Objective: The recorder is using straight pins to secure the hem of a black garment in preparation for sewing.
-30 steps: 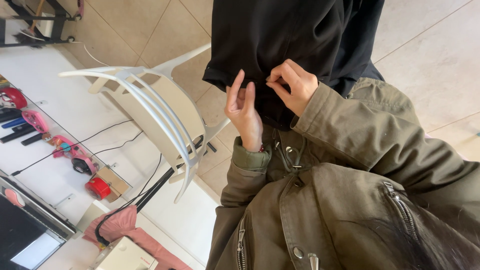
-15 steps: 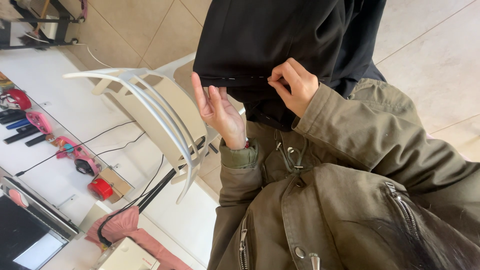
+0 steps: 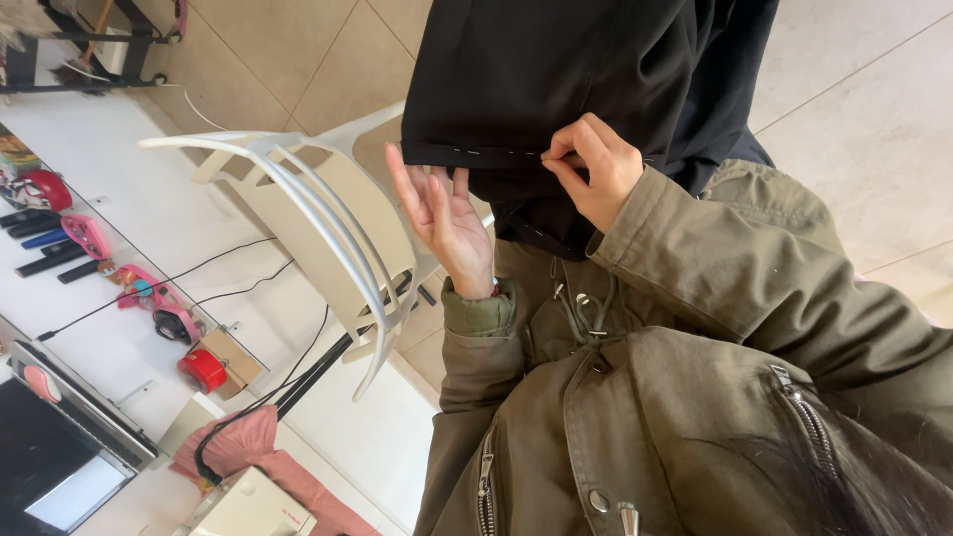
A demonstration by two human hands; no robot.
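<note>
Work in hand: hand-sewing along the folded lower edge of a black garment (image 3: 556, 79), held up in the upper middle of the frame.
Right hand: the right hand (image 3: 596, 169), just right of centre, is closed in a pinch on the hem; whether a needle sits between the fingertips is too small to tell.
Left hand: the left hand (image 3: 442, 213), left of centre, is open with the palm turned up and fingers spread, its fingertips touching the underside of the hem and propping it.
Stitches: a row of small pale stitches (image 3: 491, 153) runs along the hem from near its left corner to the pinch.
Done so far: judging by that row, the stretch left of the right hand is sewn.
Left to do: the hem to the right of the pinch is hidden by the hand and a fold, so how much remains cannot be told.
Surroundings: a white chair (image 3: 328, 228) stands left of the hands; a white worktop (image 3: 129, 228) along the left edge carries small red and pink items and black cables; a laptop (image 3: 50, 457) sits at lower left.
Clothing: olive jacket sleeves (image 3: 695, 268) fill the lower right.
</note>
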